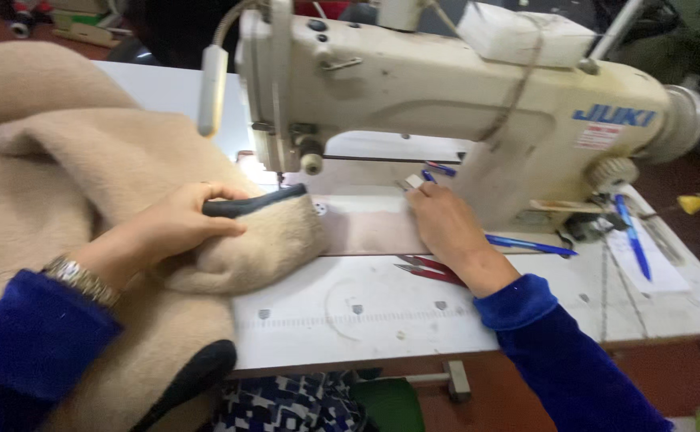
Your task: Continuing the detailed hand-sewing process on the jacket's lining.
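My left hand (pixel 170 228) grips a fold of thick beige fleece fabric (pixel 62 168) with a black trim edge (pixel 254 204), holding it on the table just left of the sewing machine's needle (pixel 280 172). A metal watch sits on that wrist. My right hand (pixel 446 228) rests flat on the machine bed, fingertips touching a small white piece (pixel 414 182) by the machine's base. Both sleeves are blue velvet.
The cream industrial sewing machine (pixel 446 88) spans the white table (pixel 382 312). Red-handled snips (pixel 430 270) lie by my right wrist. Blue pens (pixel 634 236) and paper lie at the right. The fleece heap fills the left side.
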